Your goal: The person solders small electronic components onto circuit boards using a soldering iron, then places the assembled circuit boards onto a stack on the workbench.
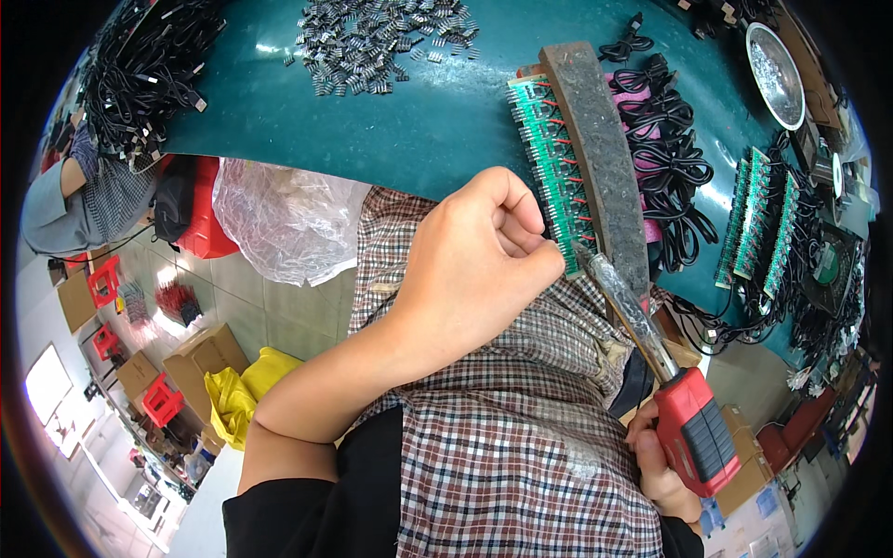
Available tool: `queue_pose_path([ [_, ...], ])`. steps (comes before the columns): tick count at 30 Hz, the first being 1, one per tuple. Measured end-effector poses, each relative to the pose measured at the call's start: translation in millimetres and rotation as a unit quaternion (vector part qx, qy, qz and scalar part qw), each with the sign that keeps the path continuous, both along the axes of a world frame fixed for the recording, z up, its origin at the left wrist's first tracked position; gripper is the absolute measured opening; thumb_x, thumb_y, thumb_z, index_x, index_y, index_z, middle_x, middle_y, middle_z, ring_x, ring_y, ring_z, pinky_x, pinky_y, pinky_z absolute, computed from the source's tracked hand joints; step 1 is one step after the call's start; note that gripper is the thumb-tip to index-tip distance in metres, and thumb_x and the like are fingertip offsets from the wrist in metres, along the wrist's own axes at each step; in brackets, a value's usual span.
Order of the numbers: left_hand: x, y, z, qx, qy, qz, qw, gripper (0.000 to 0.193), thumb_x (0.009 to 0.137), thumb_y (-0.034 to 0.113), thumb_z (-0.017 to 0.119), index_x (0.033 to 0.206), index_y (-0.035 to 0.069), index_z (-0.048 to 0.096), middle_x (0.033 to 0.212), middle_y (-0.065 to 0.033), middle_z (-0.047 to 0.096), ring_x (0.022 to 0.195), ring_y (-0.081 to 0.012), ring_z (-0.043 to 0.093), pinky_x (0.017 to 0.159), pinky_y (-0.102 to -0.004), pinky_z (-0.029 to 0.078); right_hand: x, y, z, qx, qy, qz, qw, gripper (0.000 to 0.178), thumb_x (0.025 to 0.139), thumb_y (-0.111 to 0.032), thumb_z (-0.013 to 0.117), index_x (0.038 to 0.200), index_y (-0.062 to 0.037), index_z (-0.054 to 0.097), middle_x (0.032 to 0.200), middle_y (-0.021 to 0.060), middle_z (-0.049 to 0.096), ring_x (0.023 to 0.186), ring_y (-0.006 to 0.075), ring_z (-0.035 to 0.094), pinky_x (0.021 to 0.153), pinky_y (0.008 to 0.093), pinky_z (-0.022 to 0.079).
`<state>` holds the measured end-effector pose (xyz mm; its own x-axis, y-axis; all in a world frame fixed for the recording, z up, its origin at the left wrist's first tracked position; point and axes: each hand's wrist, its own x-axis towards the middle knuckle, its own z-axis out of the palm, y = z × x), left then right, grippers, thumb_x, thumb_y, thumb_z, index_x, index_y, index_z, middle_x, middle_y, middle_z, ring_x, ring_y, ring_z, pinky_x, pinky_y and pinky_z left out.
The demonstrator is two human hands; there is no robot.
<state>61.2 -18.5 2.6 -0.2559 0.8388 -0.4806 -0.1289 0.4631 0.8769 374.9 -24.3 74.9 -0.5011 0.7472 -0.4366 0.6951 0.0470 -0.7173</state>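
Observation:
My left hand (474, 265) is closed in a pinch at the near end of a green circuit board strip (542, 153); whatever sits between thumb and finger is too small or hidden to name. Small parts and short red wires line the strip, which runs along a long grey block (595, 139). In my right hand (662, 474) is a red and black soldering iron (698, 432). Its metal shaft slants up to the left, the tip close to the strip's near end and my left fingertips. My right fingers are partly hidden behind the handle.
Small metal parts (372, 42) are heaped on the green table (251, 102). Coiled black cables (665, 139) lie right of the block, near more green board strips (755, 219) and a metal bowl (776, 74). A black cable pile (149, 74) and another person's sleeve (112, 200) are at left.

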Motion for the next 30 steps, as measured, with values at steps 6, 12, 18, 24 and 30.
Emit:
queue_pose_path([
  [6, -1, 0, 2, -0.006, 0.001, 0.001, 1.000, 0.025, 0.083, -0.007, 0.071, 0.091, 0.005, 0.051, 0.080, -0.0005, 0.063, 0.070, -0.0026, 0.059, 0.062, -0.0193, 0.046, -1, -2, -5, 0.033, 0.012, 0.009, 0.999, 0.028, 0.060, -0.006, 0.075, 0.088, -0.0043, 0.070, 0.073, 0.0107, 0.060, 0.057, 0.0284, 0.062, 0.052, 0.0368, 0.048],
  [12, 0, 1, 1, -0.001, 0.002, 0.000, 1.000, 0.026, 0.083, -0.007, 0.071, 0.091, 0.006, 0.050, 0.079, 0.0001, 0.062, 0.070, -0.0021, 0.058, 0.061, -0.0191, 0.046, 2, -5, -7, 0.069, -0.017, 0.042, 0.997, 0.030, 0.059, -0.005, 0.075, 0.088, -0.0042, 0.070, 0.071, 0.0101, 0.058, 0.054, 0.0282, 0.058, 0.050, 0.0370, 0.046],
  [18, 0, 1, 1, -0.003, 0.000, 0.000, 1.000, 0.026, 0.083, -0.007, 0.071, 0.090, 0.006, 0.050, 0.079, 0.0001, 0.062, 0.070, -0.0020, 0.058, 0.062, -0.0190, 0.045, 9, -11, -9, 0.042, 0.005, -0.018, 0.999, 0.031, 0.058, -0.006, 0.076, 0.088, -0.0038, 0.070, 0.074, 0.0122, 0.062, 0.058, 0.0304, 0.062, 0.053, 0.0376, 0.050],
  [24, 0, 0, 1, -0.003, 0.007, 0.000, 1.000, 0.026, 0.083, -0.007, 0.072, 0.090, 0.006, 0.050, 0.079, 0.0000, 0.063, 0.070, -0.0022, 0.059, 0.062, -0.0191, 0.046, 3, -3, -1, 0.020, 0.008, 0.012, 1.000, 0.031, 0.058, -0.006, 0.075, 0.089, -0.0031, 0.071, 0.076, 0.0127, 0.063, 0.059, 0.0312, 0.063, 0.054, 0.0374, 0.051],
  [30, -1, -1, 1, -0.002, 0.011, 0.001, 1.000, 0.026, 0.083, -0.007, 0.071, 0.089, 0.006, 0.049, 0.079, -0.0002, 0.063, 0.070, -0.0022, 0.059, 0.061, -0.0191, 0.046, 3, -7, -4, 0.029, -0.019, 0.004, 0.999, 0.031, 0.058, -0.006, 0.075, 0.088, -0.0034, 0.071, 0.074, 0.0121, 0.062, 0.058, 0.0309, 0.063, 0.054, 0.0372, 0.050],
])
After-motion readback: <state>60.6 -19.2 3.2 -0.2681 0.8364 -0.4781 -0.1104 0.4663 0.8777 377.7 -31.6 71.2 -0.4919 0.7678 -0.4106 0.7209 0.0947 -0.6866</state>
